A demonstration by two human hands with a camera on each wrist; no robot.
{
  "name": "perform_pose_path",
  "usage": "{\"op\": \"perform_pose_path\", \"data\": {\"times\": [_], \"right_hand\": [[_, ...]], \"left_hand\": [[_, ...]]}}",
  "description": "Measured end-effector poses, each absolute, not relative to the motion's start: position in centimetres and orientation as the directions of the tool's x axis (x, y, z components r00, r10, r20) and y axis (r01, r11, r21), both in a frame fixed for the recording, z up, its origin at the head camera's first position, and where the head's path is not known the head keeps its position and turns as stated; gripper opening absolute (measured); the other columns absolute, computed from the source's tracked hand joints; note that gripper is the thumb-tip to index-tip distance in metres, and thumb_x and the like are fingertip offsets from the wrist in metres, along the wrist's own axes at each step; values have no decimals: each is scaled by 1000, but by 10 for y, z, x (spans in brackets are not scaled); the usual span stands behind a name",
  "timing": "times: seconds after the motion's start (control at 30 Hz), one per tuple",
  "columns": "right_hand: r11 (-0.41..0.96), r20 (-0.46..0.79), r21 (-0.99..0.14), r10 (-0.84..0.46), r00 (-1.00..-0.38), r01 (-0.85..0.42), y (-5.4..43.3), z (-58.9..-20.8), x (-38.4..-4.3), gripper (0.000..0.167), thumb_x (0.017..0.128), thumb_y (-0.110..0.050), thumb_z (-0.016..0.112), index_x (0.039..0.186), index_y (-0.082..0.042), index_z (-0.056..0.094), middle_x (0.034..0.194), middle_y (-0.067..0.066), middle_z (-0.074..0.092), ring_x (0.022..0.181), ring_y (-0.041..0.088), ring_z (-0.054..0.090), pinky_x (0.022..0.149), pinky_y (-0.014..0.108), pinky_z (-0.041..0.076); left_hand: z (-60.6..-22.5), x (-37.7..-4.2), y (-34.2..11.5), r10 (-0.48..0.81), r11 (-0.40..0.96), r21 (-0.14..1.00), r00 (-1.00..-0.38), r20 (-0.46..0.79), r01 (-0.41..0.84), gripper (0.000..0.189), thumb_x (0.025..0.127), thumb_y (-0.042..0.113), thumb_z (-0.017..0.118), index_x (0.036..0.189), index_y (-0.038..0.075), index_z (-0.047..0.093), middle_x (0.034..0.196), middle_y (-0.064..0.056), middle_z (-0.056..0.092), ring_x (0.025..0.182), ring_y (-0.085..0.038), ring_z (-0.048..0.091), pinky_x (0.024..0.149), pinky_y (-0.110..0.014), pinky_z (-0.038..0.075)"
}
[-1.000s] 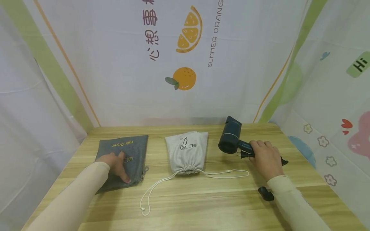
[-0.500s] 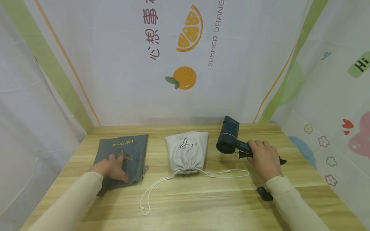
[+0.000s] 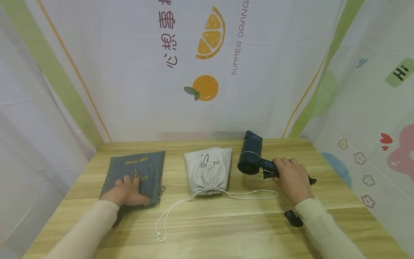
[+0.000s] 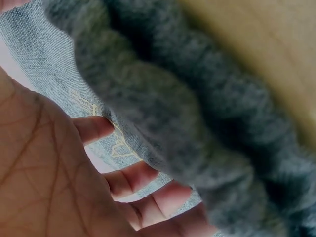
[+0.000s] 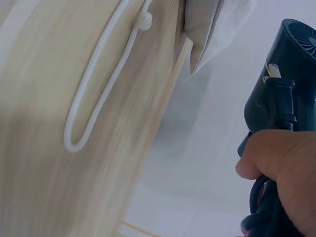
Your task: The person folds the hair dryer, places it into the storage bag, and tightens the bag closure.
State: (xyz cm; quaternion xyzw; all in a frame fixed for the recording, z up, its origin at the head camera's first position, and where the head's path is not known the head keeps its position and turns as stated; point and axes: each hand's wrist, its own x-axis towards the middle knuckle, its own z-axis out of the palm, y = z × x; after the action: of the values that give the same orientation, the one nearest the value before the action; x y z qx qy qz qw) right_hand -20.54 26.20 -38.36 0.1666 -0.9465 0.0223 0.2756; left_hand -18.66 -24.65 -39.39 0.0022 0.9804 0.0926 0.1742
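Left hand (image 3: 127, 192) resting on a grey zip pouch (image 3: 150, 169), right hand (image 3: 292, 178) gripping a hair dryer (image 3: 250, 154)

At the left end of the wooden counter (image 3: 226, 223), I'm seeing the grey zip pouch lying with its yellow "Hair Dryer" lettering facing up, upside down to the person. The left hand is lying across its near half, fingers apart and only slightly bent, touching the cloth without closing round it. A cream sleeve (image 3: 92, 225) is covering that arm.

Next along, well apart from the pouch, a light grey drawstring bag (image 3: 209, 171) is lying with a dryer drawing on top. Its gathered mouth is facing the person, and its white cords (image 5: 74, 147) are trailing out to both sides.

Farther right, the hair dryer is pointing its dark blue barrel away from the sleeve. The right hand is wrapping its fingers firmly round the handle, and a black plug (image 3: 268, 175) is sticking out just beside the grip. Whether the dryer is touching the counter I can't tell.

Nearer the person, a small black curved piece (image 3: 293, 218) is lying just beside the right wrist. Behind it all, a white cloth backdrop (image 3: 129, 90) is hanging, printed with oranges.
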Motion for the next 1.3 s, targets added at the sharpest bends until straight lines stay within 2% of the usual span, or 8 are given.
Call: {"op": "perform_pose_path", "data": {"times": [0.73, 1.13, 1.3], "right_hand": [[908, 546, 74, -383, -745, -413, 235, -382, -207, 54, 65, -18, 94, 107, -9, 61, 97, 9, 65, 90, 33, 59, 72, 53, 51], [905, 525, 76, -393, -755, -418, 225, -379, -206, 54, 66, -18, 94, 109, -9, 63, 98, 8, 66, 92, 32, 59, 71, 50, 50], [904, 523, 74, -395, -755, -421, 225, -379, -206, 54, 66, -17, 94, 110, -9, 62, 98, 9, 65, 91, 32, 59, 73, 50, 51]], "left_hand": [[-396, -186, -248, 36, 984, 176, -942, -334, -25, 103, 71, 50, 69, 143, -15, 32, 124, -44, 31, 105, -55, 35, 81, -69, 46], [-397, -185, -248, 25, 986, 166, -944, -330, -32, 105, 71, 51, 69, 145, -13, 31, 125, -44, 31, 104, -53, 36, 78, -68, 48], [-397, -186, -249, 33, 982, 184, -945, -327, -30, 105, 70, 51, 70, 147, -10, 31, 128, -42, 32, 107, -54, 36, 79, -72, 45]]}}
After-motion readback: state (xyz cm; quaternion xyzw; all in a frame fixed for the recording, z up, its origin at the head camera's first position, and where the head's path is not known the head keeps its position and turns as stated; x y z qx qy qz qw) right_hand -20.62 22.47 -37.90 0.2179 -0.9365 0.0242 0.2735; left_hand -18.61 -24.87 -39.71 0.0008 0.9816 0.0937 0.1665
